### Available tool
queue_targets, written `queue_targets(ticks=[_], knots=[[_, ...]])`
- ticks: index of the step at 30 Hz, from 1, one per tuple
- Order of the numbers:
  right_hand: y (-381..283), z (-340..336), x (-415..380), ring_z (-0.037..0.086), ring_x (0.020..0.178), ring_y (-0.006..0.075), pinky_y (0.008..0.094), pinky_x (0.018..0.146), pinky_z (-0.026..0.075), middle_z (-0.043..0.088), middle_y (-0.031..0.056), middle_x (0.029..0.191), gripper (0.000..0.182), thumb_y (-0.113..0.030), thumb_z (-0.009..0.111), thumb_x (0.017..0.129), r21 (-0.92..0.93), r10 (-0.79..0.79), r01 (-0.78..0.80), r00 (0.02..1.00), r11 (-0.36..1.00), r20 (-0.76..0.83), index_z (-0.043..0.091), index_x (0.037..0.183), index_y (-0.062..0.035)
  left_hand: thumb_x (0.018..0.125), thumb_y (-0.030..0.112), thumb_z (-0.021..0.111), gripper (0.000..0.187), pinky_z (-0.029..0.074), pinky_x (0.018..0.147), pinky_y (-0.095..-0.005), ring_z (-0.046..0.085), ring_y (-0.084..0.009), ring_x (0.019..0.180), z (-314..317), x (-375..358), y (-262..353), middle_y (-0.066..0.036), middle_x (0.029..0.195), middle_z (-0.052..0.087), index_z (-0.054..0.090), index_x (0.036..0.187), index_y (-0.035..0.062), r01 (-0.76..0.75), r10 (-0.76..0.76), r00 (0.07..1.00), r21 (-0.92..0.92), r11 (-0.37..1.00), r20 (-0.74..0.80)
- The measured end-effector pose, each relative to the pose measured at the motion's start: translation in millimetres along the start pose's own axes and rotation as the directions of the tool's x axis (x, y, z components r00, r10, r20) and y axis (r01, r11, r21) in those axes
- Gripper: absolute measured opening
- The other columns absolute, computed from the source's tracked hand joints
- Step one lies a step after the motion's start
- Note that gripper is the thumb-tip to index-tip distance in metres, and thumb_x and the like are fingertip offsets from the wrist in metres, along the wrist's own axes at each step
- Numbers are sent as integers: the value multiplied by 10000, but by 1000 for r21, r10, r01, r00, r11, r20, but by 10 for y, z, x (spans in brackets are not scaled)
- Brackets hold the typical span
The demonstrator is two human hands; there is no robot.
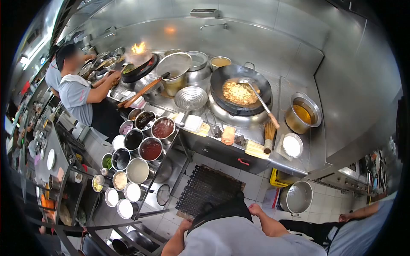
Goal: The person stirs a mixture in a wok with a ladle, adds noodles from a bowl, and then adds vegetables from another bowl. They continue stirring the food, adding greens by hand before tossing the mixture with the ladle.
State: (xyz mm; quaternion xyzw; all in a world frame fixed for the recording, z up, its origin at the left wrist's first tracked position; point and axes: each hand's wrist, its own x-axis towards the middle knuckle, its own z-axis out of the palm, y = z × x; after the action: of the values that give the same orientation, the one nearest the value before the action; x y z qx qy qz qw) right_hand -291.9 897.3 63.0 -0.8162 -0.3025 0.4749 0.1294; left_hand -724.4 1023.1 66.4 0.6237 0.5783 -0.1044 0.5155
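My left hand (185, 224) hangs low at my left side, fingers curled, beside my dark apron (222, 211). On the other side, my right hand (255, 209) is closed in a loose fist near the apron's edge. I see nothing held in either one. Ahead, a large black wok (220, 81) sits on the range with browned, yellowish pieces of food (240, 92) in it. A ladle (259, 94) with a wooden handle rests in the wok, its handle over the front rim. A bamboo wok brush (269, 135) lies on the counter below it.
Left are several sauce and seasoning pots (150, 149) and a perforated strainer (191, 99). A pot of amber liquid (303, 113) stands right. A black mat (210, 191) and metal bucket (296, 197) are on the floor. A co-worker (77, 89) handles a flaming wok; another person's arm (361, 212) is at right.
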Motion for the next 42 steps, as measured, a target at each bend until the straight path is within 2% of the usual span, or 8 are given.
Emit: queue_targets(ticks=[10,14,17,21,26,29,34,42], knots=[[-44,-43,35,481,422,168,330,401,374,522,78,504,139,-148,483,668,-60,33,-30,998,998,57,566,621,-47,710,289,571,328,464,769,-346,608,-301,860,144,-1,-149,-203,870,621,642,870,12,26,-30,999,-94,995,-38],[-73,-18,130,560,520,236,355,494,441,570,140,586,184,-175,504,706,-147,-233,211,959,966,-158,576,670,-10,717,273,562,309,465,759,-348,608,-303,852,126,-52,-135,-206,857,621,643,861,11,3,-9,998,-91,996,-66],[-771,-409,-192,607,644,285,361,589,467,592,170,652,217,-199,535,746,-85,-380,385,808,919,-451,571,713,12,722,268,556,300,465,756,-350,608,-307,849,181,-13,-153,-209,849,621,644,853,13,66,-75,995,-128,990,-64],[-1862,-1336,-361,568,575,263,346,541,445,560,157,629,115,-118,532,768,-20,-499,610,629,792,-597,554,726,-14,735,266,552,291,466,754,-357,607,-312,842,396,150,-463,-210,846,621,646,858,18,48,-67,993,-186,981,-100],[-3006,-2616,-465,497,864,334,432,694,413,502,171,910,164,-87,558,736,-580,-693,418,193,699,-695,509,879,-23,748,267,560,284,470,747,-358,607,-324,834,643,340,-714,-209,839,625,649,866,25,58,-104,984,-293,954,-143],[-3262,-3159,-113,473,925,348,459,731,413,482,179,963,275,-74,574,710,-660,-725,310,189,684,-662,468,961,-36,750,103,537,182,454,627,-289,561,-160,674,548,84,-364,-100,740,636,642,848,-10,34,-88,973,-246,969,-215],[-3334,-3613,735,520,942,413,489,788,426,525,232,968,371,-76,562,711,-538,-535,224,655,812,-534,390,1034,-13,752,91,523,177,448,614,-274,554,-143,668,516,-162,124,-86,728,631,638,839,-13,170,-247,955,-382,908,-163],[-3271,-4128,593,556,891,381,460,748,430,598,196,896,392,-251,507,817,-414,-549,370,657,832,-516,408,1155,-77,761,161,570,204,456,621,-294,572,-162,669,802,-102,515,-106,721,633,633,848,-12,100,-229,942,-443,891,-247]])
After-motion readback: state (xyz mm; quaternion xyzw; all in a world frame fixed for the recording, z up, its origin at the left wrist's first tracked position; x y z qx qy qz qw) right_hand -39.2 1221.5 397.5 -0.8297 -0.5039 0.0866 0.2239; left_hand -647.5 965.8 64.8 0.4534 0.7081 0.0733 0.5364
